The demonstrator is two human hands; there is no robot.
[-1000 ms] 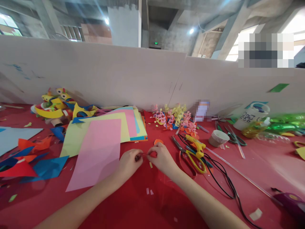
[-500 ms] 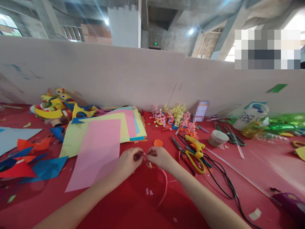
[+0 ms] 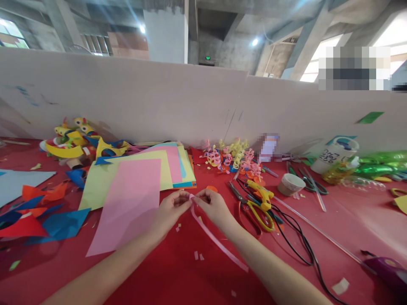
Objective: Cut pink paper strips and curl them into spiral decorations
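A narrow pink paper strip runs from my fingertips down to the right, its loose end near my right forearm. My left hand is closed in a pinch on the strip's upper end. Meeting it fingertip to fingertip, my right hand also pinches that end. Just behind my right fingers lies an orange paper disc, partly hidden. A pink paper sheet lies left of my left hand, on a stack of coloured sheets.
Right of my hands are scissors, a yellow glue gun, its black cable and a paper cup. Curled paper flowers stand at the back near a white partition. Blue paper pieces lie left.
Both hands have risen slightly, their fingertips drawing together. The strip, curved downward before, now stretches out toward the lower right. More of the orange disc is covered.
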